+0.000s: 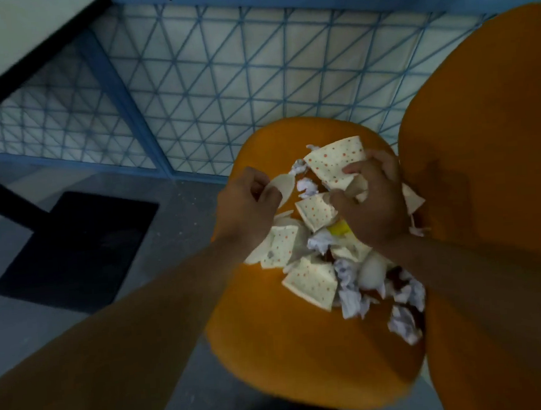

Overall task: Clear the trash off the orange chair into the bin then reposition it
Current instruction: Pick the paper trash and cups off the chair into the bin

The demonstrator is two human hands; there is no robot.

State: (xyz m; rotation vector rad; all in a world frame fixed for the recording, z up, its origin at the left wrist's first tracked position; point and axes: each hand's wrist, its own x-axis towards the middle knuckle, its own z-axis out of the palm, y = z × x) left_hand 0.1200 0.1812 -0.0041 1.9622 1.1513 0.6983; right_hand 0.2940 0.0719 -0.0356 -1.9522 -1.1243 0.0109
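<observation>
The orange chair point(289, 357) fills the lower right, its seat facing me and its backrest rising at the right. A heap of trash lies on the seat: flattened dotted paper cups point(311, 283), crumpled white paper point(352, 295) and a small yellow scrap point(339, 228). My left hand point(246, 203) pinches a plain white paper piece point(282, 186) above the heap. My right hand point(371, 204) grips a flattened dotted cup point(335, 162) together with other scraps near the backrest. No bin is in view.
A blue metal lattice railing point(222, 80) runs behind the chair. A dark rectangular mat point(77, 250) lies on the grey floor at the left. A dark diagonal bar point(3, 198) crosses the floor near it.
</observation>
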